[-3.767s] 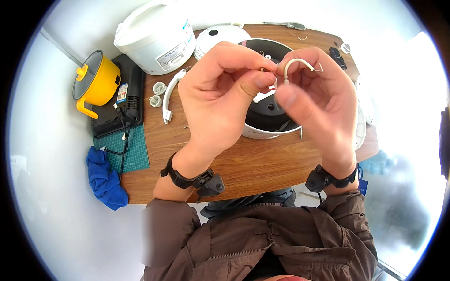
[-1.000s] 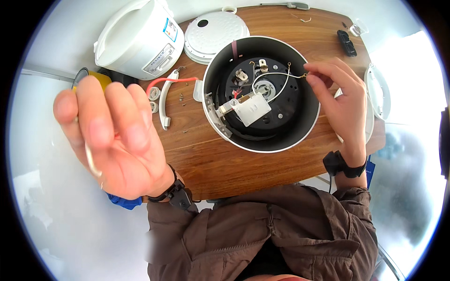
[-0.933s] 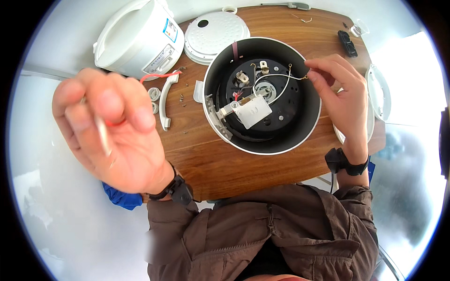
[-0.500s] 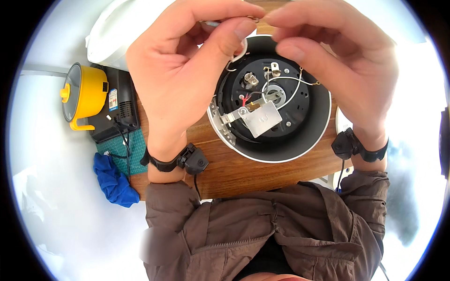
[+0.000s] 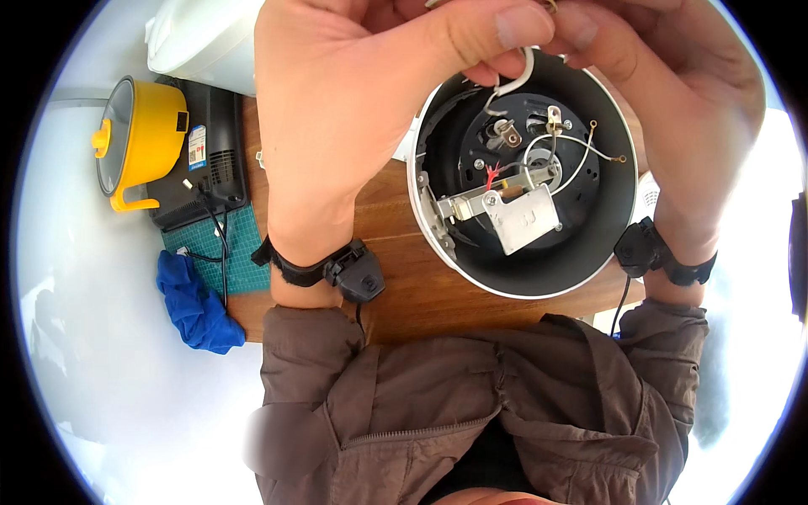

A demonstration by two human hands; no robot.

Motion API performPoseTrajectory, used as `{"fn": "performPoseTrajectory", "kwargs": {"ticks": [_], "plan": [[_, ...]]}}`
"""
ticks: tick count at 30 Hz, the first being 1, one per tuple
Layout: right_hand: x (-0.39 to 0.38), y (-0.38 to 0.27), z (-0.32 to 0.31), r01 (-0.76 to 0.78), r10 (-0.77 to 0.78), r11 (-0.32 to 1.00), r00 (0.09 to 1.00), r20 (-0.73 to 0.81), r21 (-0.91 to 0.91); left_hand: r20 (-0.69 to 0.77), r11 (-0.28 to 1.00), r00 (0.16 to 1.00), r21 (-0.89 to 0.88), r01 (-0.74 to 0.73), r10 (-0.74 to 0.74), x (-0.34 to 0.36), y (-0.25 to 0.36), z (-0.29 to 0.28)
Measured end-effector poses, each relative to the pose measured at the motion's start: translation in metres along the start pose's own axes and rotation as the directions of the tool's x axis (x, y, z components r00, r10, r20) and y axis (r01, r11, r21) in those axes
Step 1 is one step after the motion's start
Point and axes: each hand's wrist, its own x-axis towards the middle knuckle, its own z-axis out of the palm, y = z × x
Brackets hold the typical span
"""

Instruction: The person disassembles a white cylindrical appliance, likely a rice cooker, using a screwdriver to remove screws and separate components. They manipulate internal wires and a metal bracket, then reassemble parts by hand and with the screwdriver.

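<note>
Both hands are raised above an upturned round appliance housing [image 5: 589, 244], their fingertips meeting near the top edge of view. My left hand [image 5: 337, 101] is closed in a pinch on a white wire [image 5: 520, 76]; a loop of it hangs below the fingers and ends in a thin hooked tip. Closed against the left thumb tip, my right hand [image 5: 682, 93] pinches the same spot, where a small brass-coloured ring terminal [image 5: 551, 5] peeks out. Inside the housing are a black disc [image 5: 581, 198], a metal plate [image 5: 522, 223] on a bracket, and thin white leads [image 5: 581, 168] with ring terminals.
On the wooden table [image 5: 396, 278], a yellow pot [image 5: 156, 126] leans by a black device [image 5: 223, 143] at left. Below them lie a green cutting mat [image 5: 244, 261], black cables and a blue cloth [image 5: 198, 303]. A large white appliance [image 5: 202, 50] stands at far left.
My hands have come together, the right fingertips now touching the left thumb. The left hand has shifted right and up. The housing appears farther right in view.
</note>
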Motion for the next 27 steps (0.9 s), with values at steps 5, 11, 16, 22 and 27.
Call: {"fn": "performPoseTrajectory", "kwargs": {"ticks": [5,11,16,22,27], "plan": [[-0.008,-0.007,0.011,-0.142,0.149,0.988,0.984,-0.101,0.066,-0.046,0.997,0.996,0.033,0.074,-0.073,-0.005,0.006,0.004],[-0.007,-0.012,-0.003,-0.176,0.172,0.974,0.984,0.041,0.144,-0.125,0.994,0.990,0.104,-0.045,0.058,-0.008,0.003,0.018],[-0.005,-0.019,-0.010,-0.299,0.288,0.922,0.954,0.078,0.246,-0.119,0.997,0.990,0.019,-0.073,0.074,-0.009,-0.002,0.017],[-0.007,-0.023,-0.004,-0.322,0.326,0.939,0.945,-0.021,0.118,-0.129,0.968,0.982,0.227,-0.104,0.136,-0.014,-0.002,0.017],[-0.009,-0.014,-0.008,-0.267,0.266,0.964,0.964,-0.030,-0.018,-0.152,0.971,0.988,0.238,0.000,0.037,-0.015,-0.001,0.020]]}}
